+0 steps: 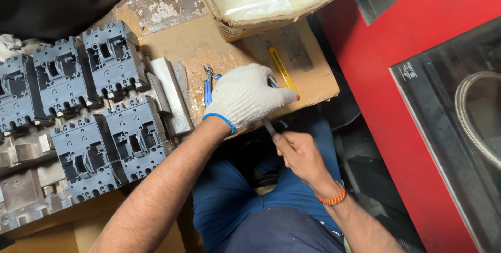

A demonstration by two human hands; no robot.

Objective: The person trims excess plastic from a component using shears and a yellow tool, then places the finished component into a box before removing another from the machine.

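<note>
On the cardboard-covered counter (308,83) in front of the seated person, the left hand (245,98), in a white knit glove with a blue cuff, lies palm down with its fingers (284,95) curled over something small that the glove hides. Whether these fingers grip that thing or only press on it, I cannot tell. A dark bit of it shows just past the knuckles, beside the yellow utility knife (282,68) that lies flat on the cardboard, pointing away toward the box.

Just below, off the edge of the counter, the bare right hand (298,154) is clenched around a thin grey metal tool (269,126). The tool's shaft runs up from the fist and its tip disappears under the gloved hand. An orange beaded band sits on that wrist.

Small pliers with blue handles (209,87) lie on the cardboard, touching the left side of the glove, with their jaws pointing away from the person.

To the left, 5 dark grey moulded housings (112,60) are packed side by side in 2 rows, with a bare metal block (169,93) standing between them and the cardboard. Beyond the hands sits an open cardboard box (245,26) lined with clear plastic. A red cabinet (407,49) with a dark glass panel stands to the right.
</note>
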